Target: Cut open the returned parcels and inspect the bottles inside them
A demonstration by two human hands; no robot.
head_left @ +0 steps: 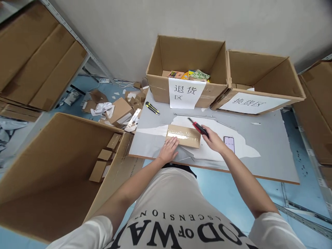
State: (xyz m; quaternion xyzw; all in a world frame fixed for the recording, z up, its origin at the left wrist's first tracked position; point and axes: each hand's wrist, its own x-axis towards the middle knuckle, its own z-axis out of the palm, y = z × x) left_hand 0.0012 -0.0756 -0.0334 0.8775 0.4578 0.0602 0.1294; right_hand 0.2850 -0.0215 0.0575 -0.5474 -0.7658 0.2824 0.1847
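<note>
While the left hand (pixel 169 149) lies flat and open on the near edge of the taped parcel (pixel 183 136) at the table's (pixel 269 152) front, pinning it steady, the right hand (pixel 214 138) is closed round a red utility knife (pixel 197 127), blade angled over the parcel's top.

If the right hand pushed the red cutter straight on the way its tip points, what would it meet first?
The right hand aims the red cutter up-left across the bare table. Beyond the tip, probably the labelled carton; depth is unclear. The taped parcel lies just beside that line.
</note>
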